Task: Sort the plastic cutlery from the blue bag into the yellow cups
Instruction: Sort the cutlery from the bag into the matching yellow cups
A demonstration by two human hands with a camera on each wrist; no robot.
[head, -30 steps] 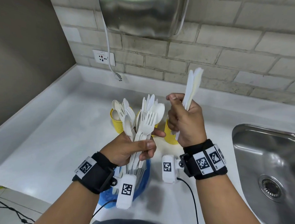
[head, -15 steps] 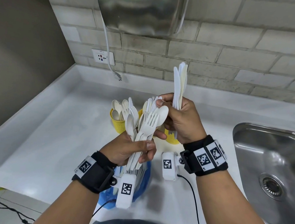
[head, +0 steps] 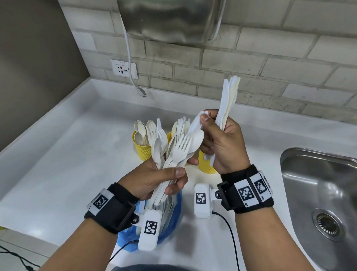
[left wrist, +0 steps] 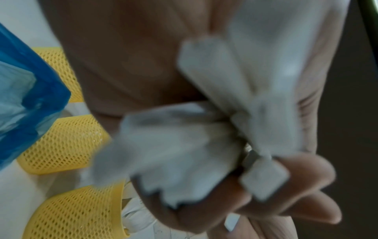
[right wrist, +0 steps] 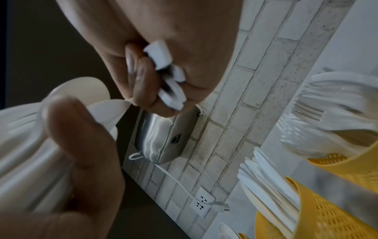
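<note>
My left hand (head: 174, 181) grips a mixed bundle of white plastic forks and spoons (head: 180, 149) by the handles, above the blue bag (head: 170, 221). My right hand (head: 206, 132) holds several knives (head: 227, 100) upright in its curled fingers. Its thumb and forefinger also pinch the tip of one knife (head: 195, 123) that sticks out of the left bundle. Three yellow mesh cups stand behind: the spoon cup (head: 141, 149), a fork cup (head: 169, 136) mostly hidden, and the knife cup (head: 205, 166) behind my right hand. The right wrist view shows the knife cup (right wrist: 327, 215) with knives in it.
A steel sink (head: 324, 193) lies at the right of the white counter (head: 60, 161). On the brick wall hang a steel dryer (head: 168, 14) and a socket (head: 124, 68), with a loose plug (head: 141, 91) dangling. The counter's front edge drops off at the lower left.
My right hand reached left into the bundle, pinched a knife by the tip, and has now drawn back up and right with it. The left hand stayed put.
</note>
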